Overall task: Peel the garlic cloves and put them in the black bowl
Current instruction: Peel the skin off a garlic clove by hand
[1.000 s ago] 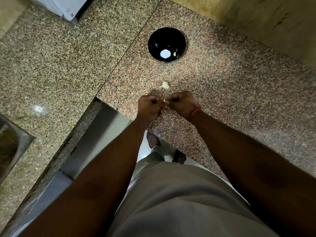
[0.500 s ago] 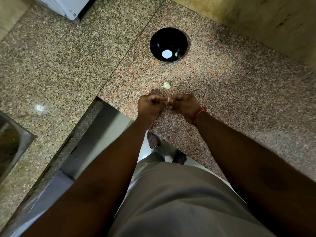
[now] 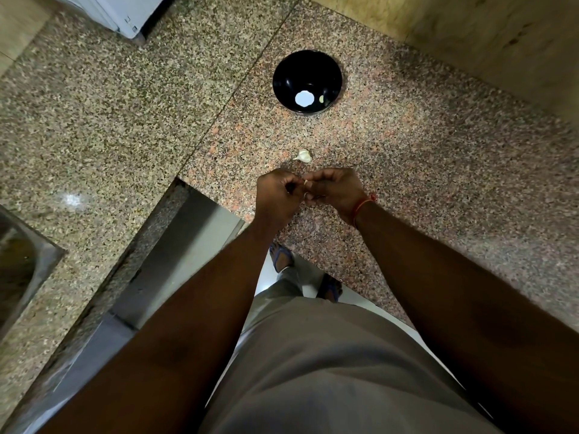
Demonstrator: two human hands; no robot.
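The left hand (image 3: 277,195) and the right hand (image 3: 333,192) were brought together above the near part of the granite counter (image 3: 438,170), knuckles up and fingers curled in toward each other. Between them they pinched a garlic clove (image 3: 305,182), of which only a small pale tip showed in the gap between the two sets of fingertips; the rest of it was hidden by the fingers, so how much skin remained on it could not be told. A red thread (image 3: 363,203) circled the right wrist.

Just beyond the hands, a little farther from the person and apart from the fingers, a second piece of garlic (image 3: 304,156) lay on the counter, pale, with a pointed end turned to the left. Whether it was a whole clove or loose skin was not clear.

Farther out still, well apart from the hands and nearly in line with them, stood the black bowl (image 3: 288,79). A bright white patch sat at its bottom, and beside that, toward the right wall, lay one small yellowish peeled clove (image 3: 321,99).

To the left, a seam ran across the counter, and the corner of a steel sink (image 3: 22,270) showed at the left edge. A white appliance (image 3: 125,14) stood at the top left. Below the arms were grey trousers (image 3: 329,371) and sandalled feet (image 3: 282,256) on the floor.
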